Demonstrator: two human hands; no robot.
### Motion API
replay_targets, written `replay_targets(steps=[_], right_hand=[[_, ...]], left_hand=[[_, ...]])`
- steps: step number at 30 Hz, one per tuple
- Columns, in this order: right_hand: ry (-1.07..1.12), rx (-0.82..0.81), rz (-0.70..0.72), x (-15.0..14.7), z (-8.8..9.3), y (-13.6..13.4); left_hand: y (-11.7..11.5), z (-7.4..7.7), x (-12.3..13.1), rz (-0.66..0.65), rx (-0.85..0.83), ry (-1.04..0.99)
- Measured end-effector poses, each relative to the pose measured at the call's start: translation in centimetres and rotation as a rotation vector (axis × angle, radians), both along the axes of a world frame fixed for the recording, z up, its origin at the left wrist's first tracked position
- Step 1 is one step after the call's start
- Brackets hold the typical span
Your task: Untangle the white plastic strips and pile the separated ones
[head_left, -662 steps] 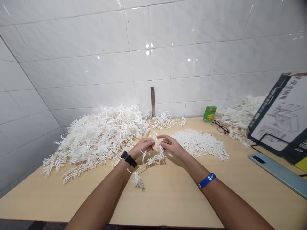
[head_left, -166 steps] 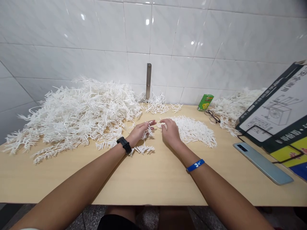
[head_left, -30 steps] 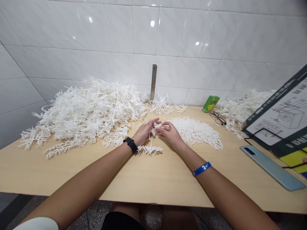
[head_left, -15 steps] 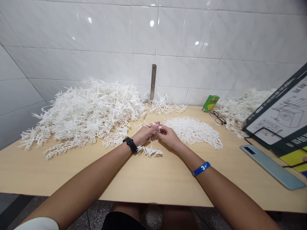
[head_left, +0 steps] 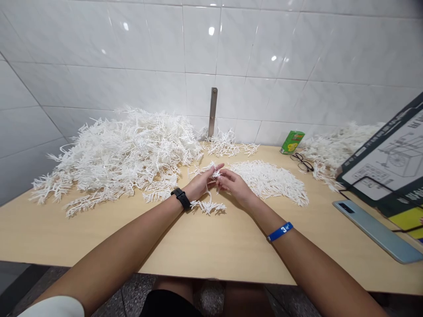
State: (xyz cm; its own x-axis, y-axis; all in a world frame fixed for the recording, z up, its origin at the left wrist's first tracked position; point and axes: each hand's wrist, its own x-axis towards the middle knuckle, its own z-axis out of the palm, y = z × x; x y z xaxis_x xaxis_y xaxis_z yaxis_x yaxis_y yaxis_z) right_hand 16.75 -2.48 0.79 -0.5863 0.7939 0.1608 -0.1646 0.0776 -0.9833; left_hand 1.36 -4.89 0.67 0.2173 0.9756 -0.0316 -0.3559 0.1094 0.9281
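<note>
- My left hand (head_left: 201,185), turned partly palm-up, grips a white sprig (head_left: 215,174) between thumb and fingers.
- My right hand (head_left: 236,186) meets it from the other side, its fingertips drawn together on the same sprig.
- The sprig looks like soft plastic: thin, forked and twiggy, with a feathery end drooping below my hands just above or on the table; I cannot tell which.
- On my left wrist is a black watch (head_left: 180,199) with a matte strap; on my right forearm, a smooth blue band (head_left: 280,231).
- Left of my hands rises a large, tangled heap (head_left: 132,152) of similar white branching pieces.
- To the right lies a low, fan-shaped spread (head_left: 272,181) of short, fine ones.
- Beneath everything is a smooth, pale wood-look table (head_left: 211,246).
- About five seconds ago my right hand was apart from the left, beside the spread; now both meet at the sprig.
</note>
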Motion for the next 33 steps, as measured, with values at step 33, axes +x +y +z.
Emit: replay_targets(steps=[33], right_hand=[[-0.111, 0.387, -0.219, -0.9, -0.8, -0.1]], left_hand=[[-1.0, 0.9, 0.7, -0.112, 0.021, -0.112]])
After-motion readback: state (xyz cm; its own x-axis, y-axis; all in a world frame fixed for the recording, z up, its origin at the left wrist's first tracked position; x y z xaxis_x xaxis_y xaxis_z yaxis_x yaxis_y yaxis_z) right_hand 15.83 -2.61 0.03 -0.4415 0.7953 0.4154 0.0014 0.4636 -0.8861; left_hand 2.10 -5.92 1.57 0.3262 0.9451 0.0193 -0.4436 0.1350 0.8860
